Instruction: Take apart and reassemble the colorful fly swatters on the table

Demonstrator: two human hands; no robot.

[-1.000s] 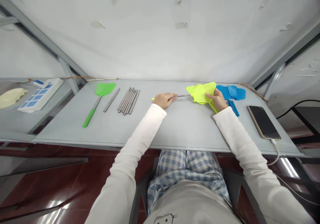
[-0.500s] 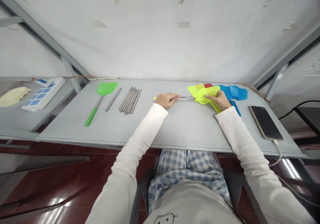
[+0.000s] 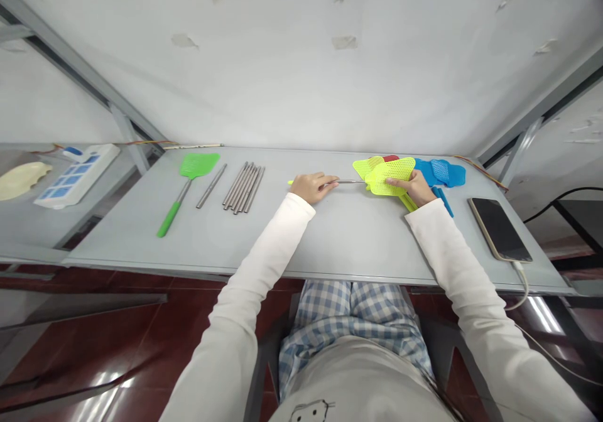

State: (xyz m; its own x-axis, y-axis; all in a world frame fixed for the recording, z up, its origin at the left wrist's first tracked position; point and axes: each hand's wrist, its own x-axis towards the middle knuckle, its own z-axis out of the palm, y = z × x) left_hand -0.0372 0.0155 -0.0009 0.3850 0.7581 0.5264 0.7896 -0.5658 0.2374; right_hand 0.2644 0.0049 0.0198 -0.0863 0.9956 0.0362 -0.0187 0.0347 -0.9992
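A yellow fly swatter (image 3: 392,176) lies crosswise between my hands, its perforated head to the right and its metal rod running left. My left hand (image 3: 311,188) is closed around the handle end, where a yellow tip pokes out past the fingers. My right hand (image 3: 417,188) pinches the edge of the swatter's head, thumb on top. Under and behind that head are other yellow swatter heads (image 3: 362,168), a bit of red (image 3: 391,158) and yellow handles (image 3: 407,203). Blue swatter heads (image 3: 450,174) lie just right of my right hand, with blue handles (image 3: 443,202) below them.
On the grey table (image 3: 348,246), a green fly swatter (image 3: 198,165) lies at the left, beside a single metal tube (image 3: 211,186) and a bundle of several tubes (image 3: 244,188). A phone (image 3: 500,230) with a white cable is at the right. An ice-tray-like box (image 3: 78,177) stands far left.
The yellow swatter's head has turned slightly, showing its perforated face more. Both hands keep their grips in nearly the same place. The view has shifted a little.
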